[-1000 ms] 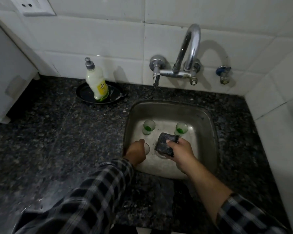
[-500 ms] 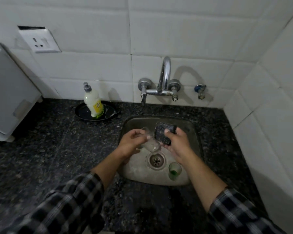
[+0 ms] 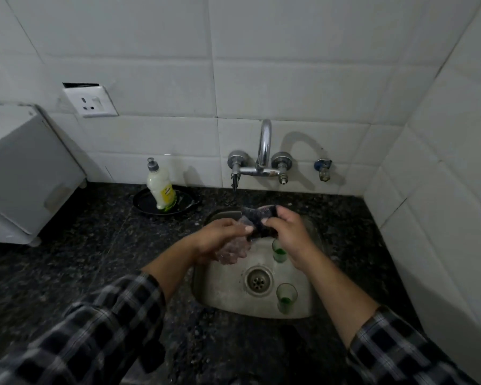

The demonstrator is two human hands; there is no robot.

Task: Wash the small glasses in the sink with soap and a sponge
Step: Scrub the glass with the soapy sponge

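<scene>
My left hand (image 3: pixel 220 238) holds a small clear glass (image 3: pixel 233 251) tilted above the steel sink (image 3: pixel 222 290). My right hand (image 3: pixel 286 234) grips a dark sponge (image 3: pixel 257 220) and presses it against the mouth of that glass. Two more small glasses with green bottoms stand in the sink: one (image 3: pixel 286 297) at the front right beside the drain (image 3: pixel 258 280), the other (image 3: pixel 278 250) partly hidden under my right wrist. A soap bottle (image 3: pixel 161 187) with a grey cap stands on a black dish (image 3: pixel 150 202) left of the sink.
A chrome tap (image 3: pixel 263 159) is fixed to the tiled wall above the sink, with a small valve (image 3: pixel 323 169) to its right. Dark speckled counter (image 3: pixel 95 245) surrounds the sink. A white appliance (image 3: pixel 25 173) sits at the far left under a wall socket (image 3: pixel 90 102).
My left hand lifted a glass out of the sink bottom and my right hand brought the sponge up to it. The view pulled back and up, showing more wall.
</scene>
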